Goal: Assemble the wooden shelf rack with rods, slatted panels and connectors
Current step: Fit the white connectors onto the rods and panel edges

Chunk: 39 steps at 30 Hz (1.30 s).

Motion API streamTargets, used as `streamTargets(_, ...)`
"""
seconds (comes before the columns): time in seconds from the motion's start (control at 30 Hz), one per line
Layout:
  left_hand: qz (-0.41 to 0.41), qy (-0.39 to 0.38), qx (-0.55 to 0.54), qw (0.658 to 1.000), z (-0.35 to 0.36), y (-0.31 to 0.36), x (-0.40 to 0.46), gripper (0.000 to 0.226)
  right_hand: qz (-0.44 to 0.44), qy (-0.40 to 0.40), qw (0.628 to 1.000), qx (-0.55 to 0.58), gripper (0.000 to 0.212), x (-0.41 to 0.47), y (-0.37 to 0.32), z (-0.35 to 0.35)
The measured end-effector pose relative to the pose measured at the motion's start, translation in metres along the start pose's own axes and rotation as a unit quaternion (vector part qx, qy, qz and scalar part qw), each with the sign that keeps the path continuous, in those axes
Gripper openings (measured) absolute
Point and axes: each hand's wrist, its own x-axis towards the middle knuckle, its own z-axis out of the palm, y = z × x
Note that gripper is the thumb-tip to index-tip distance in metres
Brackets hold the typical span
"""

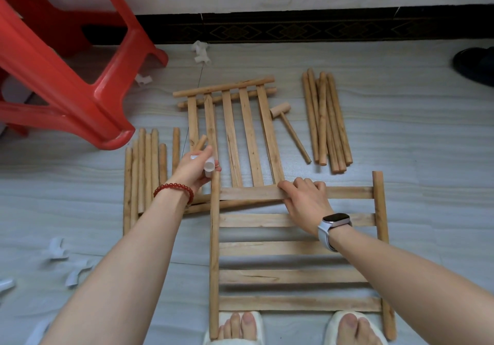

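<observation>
A slatted wooden panel (294,275) lies in front of me, its near end at my slippered feet. My right hand (304,197) grips its far slat. My left hand (196,167) holds a white plastic connector (209,165) with a short rod (200,143) in it, right at the far end of the panel's left rail (214,237). A second slatted panel (232,130) lies on the floor beyond.
A red plastic stool (66,77) stands at the upper left. Loose rods lie in a bundle at the left (145,173) and another at the right (327,120). A small wooden mallet (287,125) lies between. White connectors (57,249) are scattered at the lower left and near the wall (200,52).
</observation>
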Motion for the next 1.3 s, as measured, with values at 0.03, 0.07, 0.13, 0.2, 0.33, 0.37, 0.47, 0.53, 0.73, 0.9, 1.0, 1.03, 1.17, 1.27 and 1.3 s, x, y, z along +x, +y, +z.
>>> streamTargets(0.03, -0.019, 0.017, -0.054, 0.998, 0.003, 0.002, 0.001, 0.039, 0.000, 0.000, 1.000, 0.000, 0.032, 0.000, 0.000, 0.000)
streamTargets(0.07, -0.039, 0.033, -0.099, 0.994, 0.008, 0.005, 0.002, 0.038, 0.000, 0.000, 1.000, -0.002, 0.032, 0.000, 0.000, 0.000)
streamTargets(0.13, -0.069, 0.054, -0.138, 0.987, 0.017, 0.009, 0.003, 0.038, 0.000, -0.001, 1.000, -0.005, 0.033, 0.000, 0.000, 0.000)
streamTargets(0.2, -0.078, 0.062, -0.133, 0.986, 0.024, 0.011, 0.002, 0.032, 0.000, -0.001, 1.000, -0.004, 0.034, 0.000, 0.000, 0.000)
streamTargets(0.33, -0.062, 0.064, -0.117, 0.989, 0.027, 0.011, 0.000, 0.037, -0.001, -0.004, 1.000, 0.001, 0.034, 0.000, 0.002, 0.002)
streamTargets(0.37, -0.055, 0.066, -0.102, 0.991, 0.026, 0.011, 0.000, 0.041, -0.001, -0.005, 1.000, 0.003, 0.033, 0.000, 0.002, 0.002)
streamTargets(0.47, -0.042, 0.053, -0.056, 0.996, 0.021, 0.009, 0.001, 0.044, -0.002, -0.009, 1.000, 0.003, 0.033, 0.001, 0.002, 0.002)
streamTargets(0.53, -0.042, 0.029, -0.039, 0.998, 0.019, 0.008, 0.002, 0.045, -0.003, -0.008, 1.000, 0.005, 0.033, 0.002, 0.002, 0.002)
streamTargets(0.73, -0.015, 0.002, -0.050, 0.999, 0.021, 0.007, 0.001, 0.047, -0.001, -0.005, 1.000, 0.005, 0.032, 0.001, 0.002, 0.003)
streamTargets(0.9, -0.002, -0.026, -0.027, 0.999, 0.019, 0.008, -0.005, 0.034, -0.001, -0.008, 1.000, 0.009, 0.032, 0.002, 0.002, 0.003)
streamTargets(1.0, 0.011, -0.033, -0.033, 0.999, 0.016, 0.006, -0.007, 0.026, -0.001, -0.011, 1.000, 0.009, 0.032, 0.002, 0.002, 0.003)
streamTargets(1.03, 0.022, -0.027, -0.031, 0.999, 0.016, 0.004, -0.007, 0.021, -0.001, -0.012, 1.000, 0.006, 0.032, 0.002, 0.003, 0.003)
streamTargets(1.17, 0.058, -0.017, -0.067, 0.996, 0.015, -0.004, -0.008, 0.005, -0.001, -0.014, 1.000, 0.009, 0.031, 0.003, 0.003, 0.004)
streamTargets(1.27, 0.070, -0.030, -0.037, 0.996, 0.014, -0.008, -0.006, 0.008, 0.000, -0.013, 1.000, 0.013, 0.032, 0.003, 0.004, 0.004)
streamTargets(1.3, 0.077, -0.031, -0.023, 0.996, 0.013, -0.010, -0.005, 0.010, 0.000, -0.014, 1.000, 0.014, 0.032, 0.003, 0.003, 0.004)
